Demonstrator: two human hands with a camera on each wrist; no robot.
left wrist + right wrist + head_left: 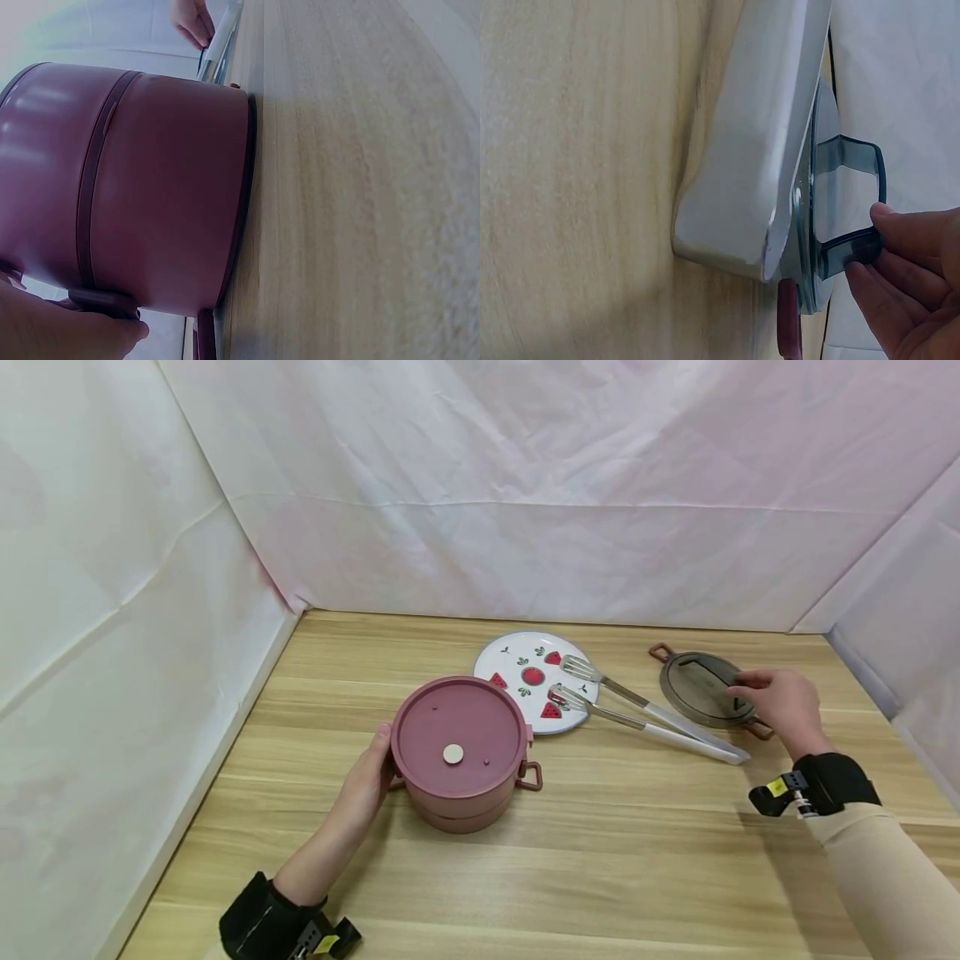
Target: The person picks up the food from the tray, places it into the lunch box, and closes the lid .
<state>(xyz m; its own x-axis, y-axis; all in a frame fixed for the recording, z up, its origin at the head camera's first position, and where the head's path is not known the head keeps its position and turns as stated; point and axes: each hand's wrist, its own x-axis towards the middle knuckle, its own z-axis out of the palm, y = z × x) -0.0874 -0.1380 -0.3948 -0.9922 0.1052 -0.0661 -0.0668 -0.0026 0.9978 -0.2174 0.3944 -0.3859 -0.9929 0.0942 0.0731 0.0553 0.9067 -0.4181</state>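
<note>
A round, dusty-red lidded pot (461,752) with a pale button on its lid stands upright on the table. My left hand (371,777) holds its left side, with the thumb (112,334) by a clasp just below the pot's seam; most of the fingers are hidden behind the pot. Over to the right, a dark see-through lid (701,693) with a raised strap handle (874,172) lies flat, reddish side handles sticking out at its edge. The thumb and fingers of my right hand (783,706) pinch that strap handle.
White-handled metal tongs (686,735) lie just left of the lid, their slotted heads over a white plate (491,652) printed with red fruit. The plate sits behind the pot. White cloth walls (525,552) border the wooden table at the back and sides.
</note>
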